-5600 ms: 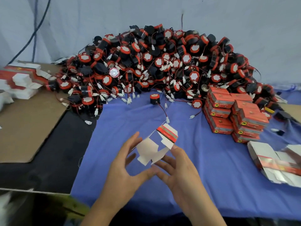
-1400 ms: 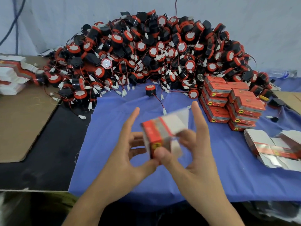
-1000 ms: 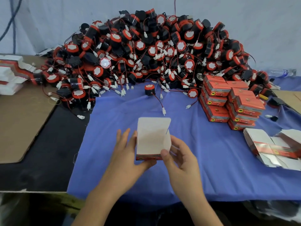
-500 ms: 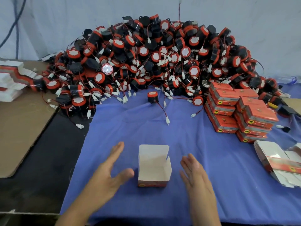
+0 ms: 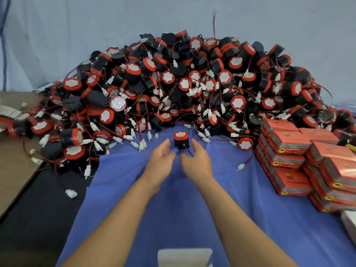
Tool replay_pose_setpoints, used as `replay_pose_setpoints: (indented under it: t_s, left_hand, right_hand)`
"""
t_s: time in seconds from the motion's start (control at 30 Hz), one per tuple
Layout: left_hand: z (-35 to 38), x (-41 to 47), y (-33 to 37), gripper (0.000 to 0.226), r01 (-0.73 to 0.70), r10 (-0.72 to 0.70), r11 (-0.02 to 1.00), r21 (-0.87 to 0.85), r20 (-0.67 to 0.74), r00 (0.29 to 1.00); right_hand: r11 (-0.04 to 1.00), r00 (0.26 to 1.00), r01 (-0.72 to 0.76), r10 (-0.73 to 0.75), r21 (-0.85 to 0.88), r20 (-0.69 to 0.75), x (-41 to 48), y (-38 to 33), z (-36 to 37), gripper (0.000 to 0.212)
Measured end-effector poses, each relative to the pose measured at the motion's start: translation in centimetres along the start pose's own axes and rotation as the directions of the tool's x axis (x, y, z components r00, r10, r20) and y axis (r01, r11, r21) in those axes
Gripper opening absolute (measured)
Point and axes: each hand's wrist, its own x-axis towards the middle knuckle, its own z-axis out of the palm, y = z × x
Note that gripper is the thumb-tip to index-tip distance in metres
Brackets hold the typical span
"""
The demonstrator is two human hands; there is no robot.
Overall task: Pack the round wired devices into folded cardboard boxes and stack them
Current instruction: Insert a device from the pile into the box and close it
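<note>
Hands (image 5: 161,154) (image 5: 197,158) now beside red-topped black device (image 5: 181,140)

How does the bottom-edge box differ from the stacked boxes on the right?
The bottom-edge box shows white card and stands alone; the stacked boxes show red closed tops, piled in layers. Both rest on the blue cloth.

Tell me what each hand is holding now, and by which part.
Nothing is held. The left hand and right hand are open either side of the lone round device on the blue cloth; no grip yet.
</note>
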Motion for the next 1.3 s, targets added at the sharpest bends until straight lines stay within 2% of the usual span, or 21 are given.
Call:
replay_pose_setpoints:
  t_s: [0.13, 0.23, 0.33, 0.47, 0.53, 0.63, 0.73, 0.83, 0.9, 0.97, 1.1, 1.17, 1.3]
  left_hand:
    - [1.4, 6.5, -0.5, 0.058, -0.009, 0.008, 1.000, 0.024, 0.037, 0.999]
    - [1.7, 9.6, -1.7, 0.061, -0.012, 0.009, 0.998, 0.055, 0.062, 0.998]
    - [1.2, 11.1, -2.8, 0.068, 0.026, -0.028, 0.997, 0.079, 0.028, 0.999]
    - [-0.5, 11.0, -2.0, 0.061, 0.020, -0.023, 0.997, 0.076, 0.039, 0.999]
    - [-1.6, 9.7, -0.8, 0.052, -0.025, 0.016, 0.991, 0.133, 0.067, 0.998]
    - [-3.4, 6.2, 1.4, 0.043, -0.127, 0.103, 0.974, 0.186, 0.132, 0.986]
    - [-4.9, 1.5, 4.2, 0.051, -0.213, 0.175, 0.959, 0.187, 0.202, 0.964]
    - [-6.0, -4.3, 6.9, 0.067, -0.275, 0.240, 0.936, 0.221, 0.175, 0.955]
    - [-6.5, -7.9, 8.1, 0.066, -0.322, 0.301, 0.917, 0.237, 0.120, 0.946]
    - [-6.9, -11.5, 8.7, 0.060, -0.351, 0.349, 0.880, 0.320, 0.068, 0.935]
    - [-6.5, -17.7, 8.5, 0.058, -0.385, 0.412, 0.756, 0.529, 0.073, 0.908]
    - [-5.7, -20.2, 8.2, 0.056, -0.408, 0.425, 0.745, 0.528, 0.096, 0.900]
    - [-4.7, -23.4, 7.6, 0.056, -0.401, 0.398, 0.685, 0.608, 0.149, 0.905]
  right_hand:
    - [0.990, 0.999, 0.047, -0.047, -0.132, 0.005, 5.1, 0.6, 2.0, 0.036]
    - [0.939, 0.989, 0.117, -0.139, -0.322, -0.045, 6.7, 1.8, 3.0, 0.038]
    - [0.905, 0.963, 0.170, -0.237, -0.390, -0.131, 6.7, 2.9, 3.8, 0.039]
    - [0.948, 0.958, 0.226, -0.258, -0.224, -0.124, 6.1, 3.1, 3.4, 0.066]
    - [0.958, 0.960, 0.246, -0.262, -0.150, -0.103, 5.1, 3.0, 2.5, 0.072]
    - [0.954, 0.949, 0.296, -0.300, -0.056, -0.102, 2.5, 1.8, 0.5, 0.067]
    - [0.920, 0.918, 0.391, -0.392, -0.037, -0.061, -1.4, -0.1, -2.5, 0.053]
    - [0.898, 0.909, 0.407, -0.416, -0.166, -0.019, -5.8, -2.0, -6.5, 0.025]
    - [0.893, 0.926, 0.368, -0.377, -0.259, 0.019, -8.3, -3.0, -9.4, 0.011]
    - [0.923, 0.950, 0.313, -0.301, -0.226, 0.083, -11.1, -3.6, -12.4, 0.016]
    - [0.981, 0.962, 0.196, -0.192, -0.001, 0.194, -16.8, -4.0, -17.3, 0.020]
    - [0.983, 0.971, 0.178, -0.184, 0.053, 0.153, -18.7, -4.0, -18.5, 0.021]
    - [0.972, 0.970, 0.236, -0.236, 0.020, 0.056, -21.1, -4.4, -18.4, 0.026]
